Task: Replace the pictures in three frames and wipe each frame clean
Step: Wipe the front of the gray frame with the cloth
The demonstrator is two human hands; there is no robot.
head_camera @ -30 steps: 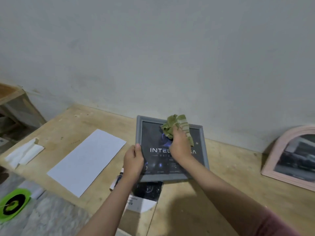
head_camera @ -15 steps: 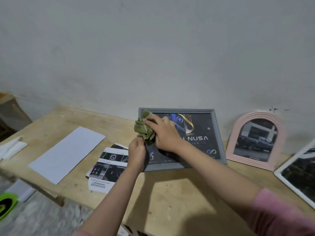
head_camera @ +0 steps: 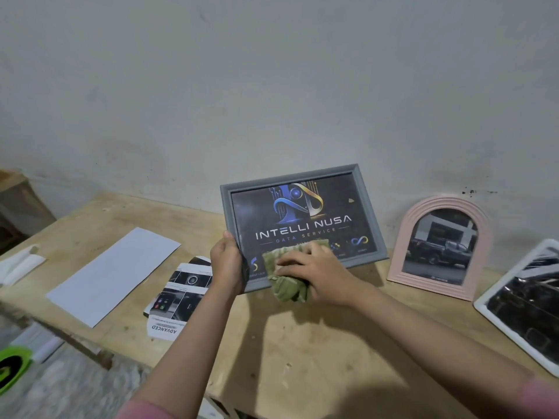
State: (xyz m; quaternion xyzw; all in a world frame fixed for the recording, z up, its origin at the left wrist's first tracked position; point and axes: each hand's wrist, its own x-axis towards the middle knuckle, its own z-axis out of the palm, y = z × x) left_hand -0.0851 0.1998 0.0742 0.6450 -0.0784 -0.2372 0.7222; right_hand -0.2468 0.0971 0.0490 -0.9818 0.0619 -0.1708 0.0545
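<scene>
wiping has moved to the grey frame's (head_camera: pixel 302 173) lower left corner.

white sheet (head_camera: pixel 115 275) and brochure (head_camera: pixel 178 293) lie at the bench's (head_camera: pixel 317 343) left; left hand (head_camera: pixel 228 263) grips the frame's left edge, right hand (head_camera: pixel 314 275), fingers straight, presses the green cloth (head_camera: pixel 287 287), half a second ago near the top-left corner; glass nearly covered. pink arched frame (head_camera: pixel 402 237) and white frame (head_camera: pixel 490 294) stand right against the grey wall (head_camera: pixel 272 86).

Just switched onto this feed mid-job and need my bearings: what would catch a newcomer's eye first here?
The grey frame with the dark INTELLI NUSA print stands out at the centre of the wooden table. The left hand grips its left edge, while the right hand presses a green cloth on its lower edge. To the right, a pink arched frame leans on the wall, beside a white frame at the picture's edge.
</scene>
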